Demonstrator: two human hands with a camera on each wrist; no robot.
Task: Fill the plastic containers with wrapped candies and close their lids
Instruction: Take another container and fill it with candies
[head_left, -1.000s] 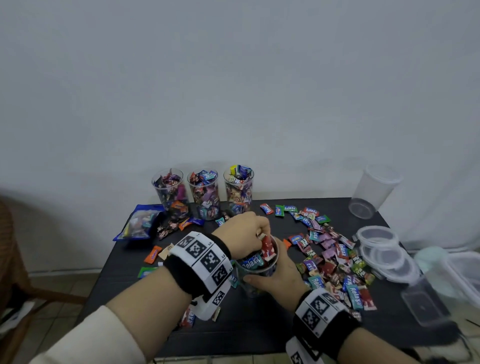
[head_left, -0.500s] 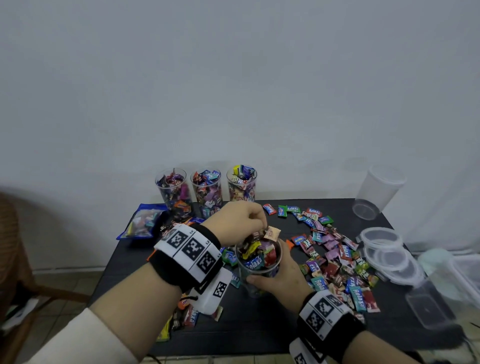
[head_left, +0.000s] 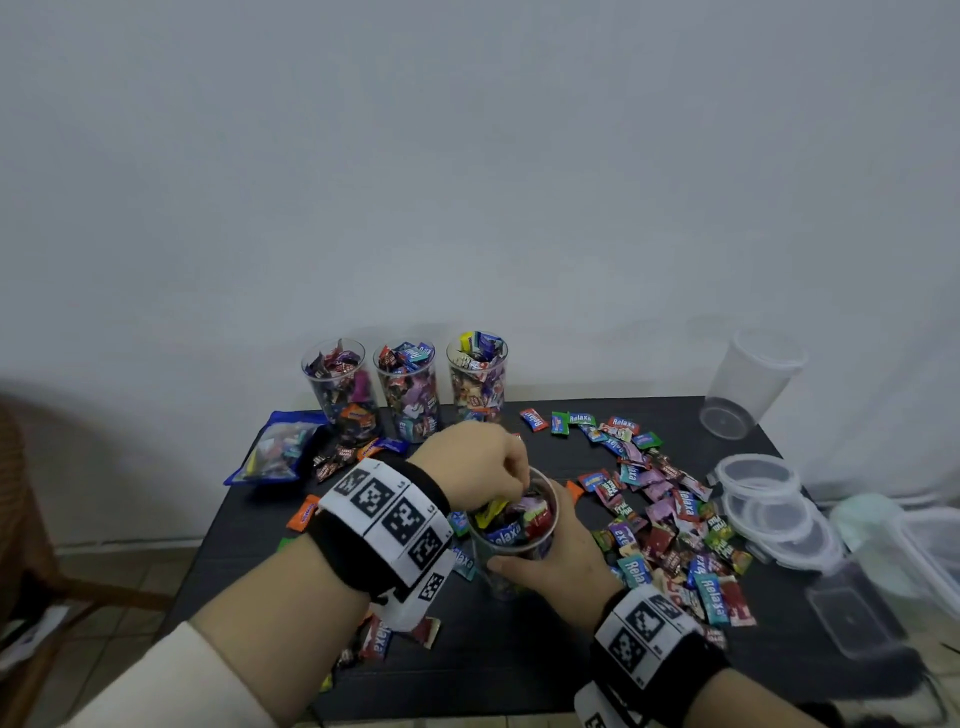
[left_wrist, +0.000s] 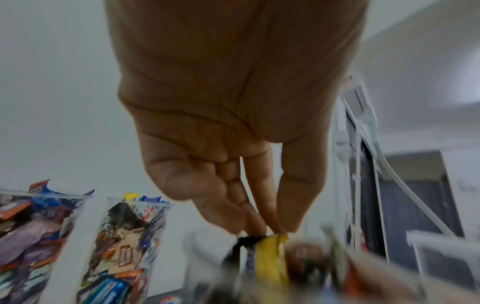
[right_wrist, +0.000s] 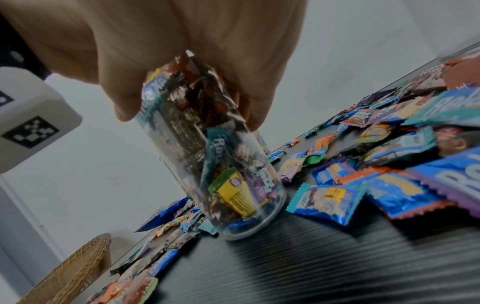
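A clear plastic container (head_left: 511, 540) heaped with wrapped candies stands on the black table (head_left: 519, 654). My right hand (head_left: 550, 551) grips its side from the near right; in the right wrist view thumb and fingers wrap the container (right_wrist: 221, 156). My left hand (head_left: 511, 480) reaches down into its mouth. In the left wrist view its thumb and fingertips (left_wrist: 275, 226) meet on the top of a yellow-wrapped candy (left_wrist: 270, 259). Loose wrapped candies (head_left: 665, 519) lie spread to the right. Round lids (head_left: 763, 483) are stacked further right.
Three filled lidless containers (head_left: 408, 395) stand at the back by the wall. An empty one (head_left: 748, 384) lies tilted at the back right. A blue candy bag (head_left: 275, 452) lies back left. More clear boxes (head_left: 852, 613) sit at the table's right edge. A wicker chair (right_wrist: 78, 267) is left.
My left hand lifted a beige candy over the container, then came down into its mouth; the beige candy is out of sight. The right hand kept its grip on the container.
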